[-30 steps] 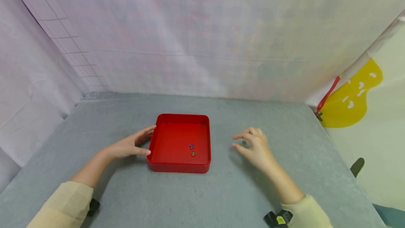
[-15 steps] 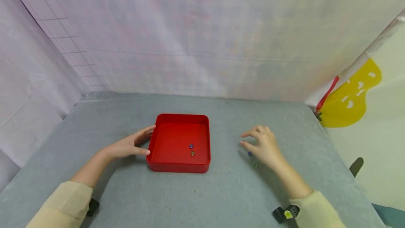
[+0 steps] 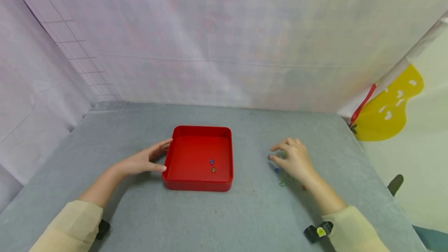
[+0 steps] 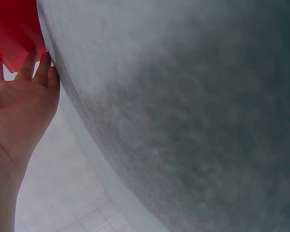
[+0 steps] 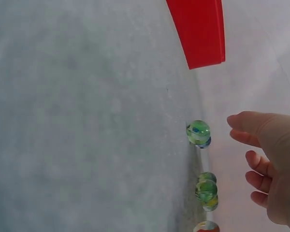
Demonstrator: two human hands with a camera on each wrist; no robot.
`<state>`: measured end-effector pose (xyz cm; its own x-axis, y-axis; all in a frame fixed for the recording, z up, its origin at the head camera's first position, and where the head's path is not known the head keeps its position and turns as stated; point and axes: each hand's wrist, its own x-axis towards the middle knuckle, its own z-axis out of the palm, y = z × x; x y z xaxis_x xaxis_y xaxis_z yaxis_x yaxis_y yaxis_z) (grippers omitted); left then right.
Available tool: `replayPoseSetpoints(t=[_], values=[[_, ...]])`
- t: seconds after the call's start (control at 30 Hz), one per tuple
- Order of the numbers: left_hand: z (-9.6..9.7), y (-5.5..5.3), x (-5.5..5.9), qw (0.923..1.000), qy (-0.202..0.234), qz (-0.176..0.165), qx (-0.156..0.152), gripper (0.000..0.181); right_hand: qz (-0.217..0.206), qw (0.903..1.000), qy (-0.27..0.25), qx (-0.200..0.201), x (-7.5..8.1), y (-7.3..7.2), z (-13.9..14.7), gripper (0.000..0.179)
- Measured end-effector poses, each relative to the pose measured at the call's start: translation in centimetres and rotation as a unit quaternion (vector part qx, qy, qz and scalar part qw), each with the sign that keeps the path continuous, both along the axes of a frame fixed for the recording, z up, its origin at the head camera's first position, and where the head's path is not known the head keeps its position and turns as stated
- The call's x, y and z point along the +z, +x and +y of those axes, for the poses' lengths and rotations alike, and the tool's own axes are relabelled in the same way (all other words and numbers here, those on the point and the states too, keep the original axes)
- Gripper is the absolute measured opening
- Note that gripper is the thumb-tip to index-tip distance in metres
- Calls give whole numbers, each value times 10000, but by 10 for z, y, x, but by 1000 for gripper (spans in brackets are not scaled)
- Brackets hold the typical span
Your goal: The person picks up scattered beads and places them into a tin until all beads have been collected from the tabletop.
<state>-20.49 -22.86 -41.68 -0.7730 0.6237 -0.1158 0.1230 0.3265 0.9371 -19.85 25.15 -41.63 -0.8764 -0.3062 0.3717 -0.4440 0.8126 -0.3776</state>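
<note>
A square red tray (image 3: 198,186) stands on the grey table, holding a blue marble (image 3: 211,161) and a yellowish marble (image 3: 213,170). My left hand (image 3: 143,161) rests against its left side, thumb and fingers spread along the wall; the left wrist view shows the fingers (image 4: 26,67) fairly straight. Right of the tray, my right hand (image 3: 294,160) hovers low over loose marbles, thumb and index finger apart with nothing seen held. Nearby are a dark marble by the thumb tip, a blue marble (image 3: 277,170), a green marble (image 3: 282,183) and an orange marble (image 3: 303,187), partly covered by the wrist.
Several marbles, among them a green one (image 5: 206,190) and a red-orange one (image 5: 207,227), line up below the right fingers in the right wrist view. The grey table (image 3: 140,217) ends at a pale curtain (image 3: 224,69) behind. A yellow printed shape (image 3: 388,112) is at right.
My right hand has moved right, away from the tray, and slowed over the marbles, uncovering the blue, green and orange ones. The left hand and tray have stayed in place.
</note>
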Motion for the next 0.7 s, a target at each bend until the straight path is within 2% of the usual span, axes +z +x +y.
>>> replayPoseSetpoints(t=[0.7], values=[[0,0,1,10000,-46,58,-9,86,-110,9992,373,-83,-10,-4,2,16]])
